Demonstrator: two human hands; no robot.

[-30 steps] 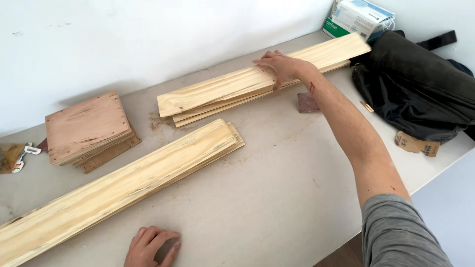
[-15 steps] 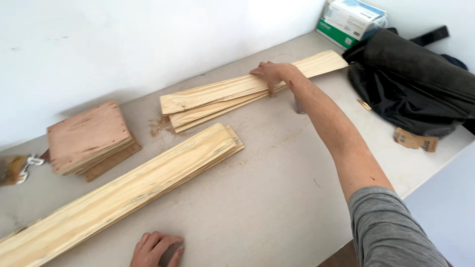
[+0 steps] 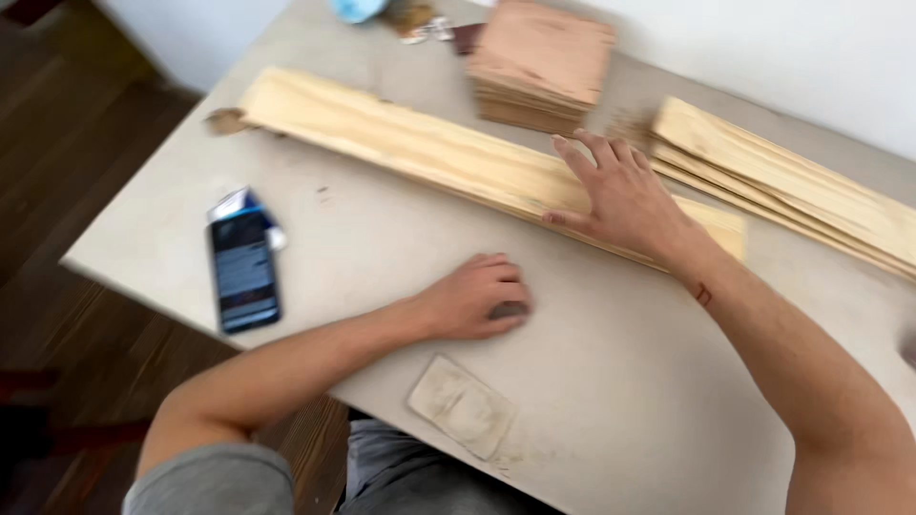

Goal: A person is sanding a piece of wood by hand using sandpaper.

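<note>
Since the earlier frame, the right hand (image 3: 625, 195) has left the far stack of pale strips (image 3: 792, 181) and lies flat, fingers spread, on the long pine board (image 3: 410, 143) mid-table. Left hand (image 3: 477, 298) curls over a small dark object, unidentifiable. Reddish square plywood pieces (image 3: 544, 62) sit by the far edge.

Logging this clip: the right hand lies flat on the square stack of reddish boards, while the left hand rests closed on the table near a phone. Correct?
Not quite. In the head view the right hand lies flat on the long pale plank, not the reddish stack behind it. The left hand does rest closed on the table, the phone nearby.
</note>
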